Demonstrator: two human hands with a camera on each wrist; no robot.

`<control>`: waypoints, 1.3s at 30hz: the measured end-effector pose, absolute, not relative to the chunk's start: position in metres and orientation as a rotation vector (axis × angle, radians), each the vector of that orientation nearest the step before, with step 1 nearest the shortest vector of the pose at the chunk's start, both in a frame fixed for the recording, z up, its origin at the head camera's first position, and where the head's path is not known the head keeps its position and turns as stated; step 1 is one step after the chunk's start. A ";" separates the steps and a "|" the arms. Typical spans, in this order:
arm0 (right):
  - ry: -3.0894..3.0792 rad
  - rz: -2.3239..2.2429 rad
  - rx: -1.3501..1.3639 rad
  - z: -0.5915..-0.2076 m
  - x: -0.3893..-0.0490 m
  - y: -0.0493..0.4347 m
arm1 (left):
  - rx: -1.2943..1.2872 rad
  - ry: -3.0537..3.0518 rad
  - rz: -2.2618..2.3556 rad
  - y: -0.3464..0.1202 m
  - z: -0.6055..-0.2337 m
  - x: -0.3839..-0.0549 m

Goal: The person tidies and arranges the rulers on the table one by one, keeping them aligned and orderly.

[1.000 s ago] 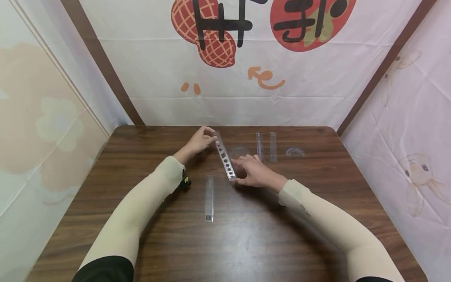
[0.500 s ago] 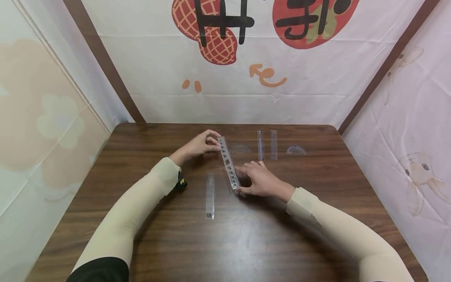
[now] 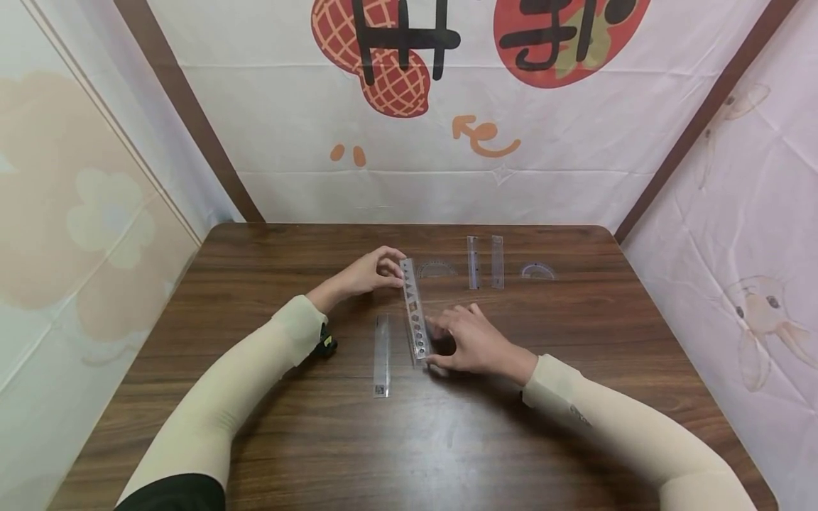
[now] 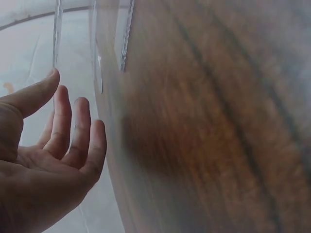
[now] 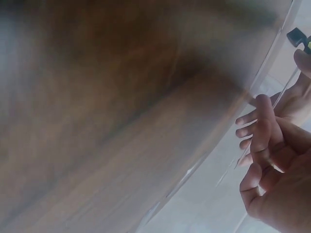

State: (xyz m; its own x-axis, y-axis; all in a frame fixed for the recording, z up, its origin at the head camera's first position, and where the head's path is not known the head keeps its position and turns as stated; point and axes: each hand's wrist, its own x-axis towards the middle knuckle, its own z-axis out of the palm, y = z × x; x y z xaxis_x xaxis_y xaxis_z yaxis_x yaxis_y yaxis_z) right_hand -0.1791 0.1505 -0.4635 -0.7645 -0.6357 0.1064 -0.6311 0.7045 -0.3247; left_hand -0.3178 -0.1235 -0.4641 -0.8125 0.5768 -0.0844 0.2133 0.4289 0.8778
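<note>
Both hands hold a clear stencil ruler (image 3: pixel 415 312) with a row of cut-out shapes, a little above the table. My left hand (image 3: pixel 367 273) pinches its far end between thumb and fingers. At the near end, my right hand (image 3: pixel 473 339) grips it from the right side. The left wrist view has the ruler edge (image 4: pixel 57 34) rising from the thumb, the other fingers of the left hand (image 4: pixel 53 145) loosely bent. In the right wrist view the right hand (image 5: pixel 277 160) overlaps the left. Just left of the stencil ruler, another clear ruler (image 3: pixel 381 358) lies on the table.
Farther back on the brown wooden table (image 3: pixel 307 440) lie a clear protractor (image 3: pixel 437 270), two short rulers, one bluish (image 3: pixel 473 262) and one clear (image 3: pixel 498 262), and a small protractor (image 3: pixel 538 271). Printed cloth (image 3: pixel 268 142) hangs behind the table and at both sides.
Both hands have drawn the stencil ruler toward the front and slightly right, and it has turned closer to parallel with the ruler on the table. The other items stay put.
</note>
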 end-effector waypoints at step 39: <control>2.936 -0.469 -1.000 -0.468 -0.125 0.127 | 0.877 2.588 0.832 -0.120 -0.468 -0.286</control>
State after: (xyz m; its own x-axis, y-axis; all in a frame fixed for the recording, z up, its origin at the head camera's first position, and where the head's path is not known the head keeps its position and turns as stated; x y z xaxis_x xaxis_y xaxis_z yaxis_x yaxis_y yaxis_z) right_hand -0.1251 0.1271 -0.4677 -0.7966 -0.5976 0.0909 -0.5962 0.7518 -0.2817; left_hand -0.2858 -0.1202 -0.4682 -0.7750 0.6269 -0.0797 0.4630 0.6490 0.6037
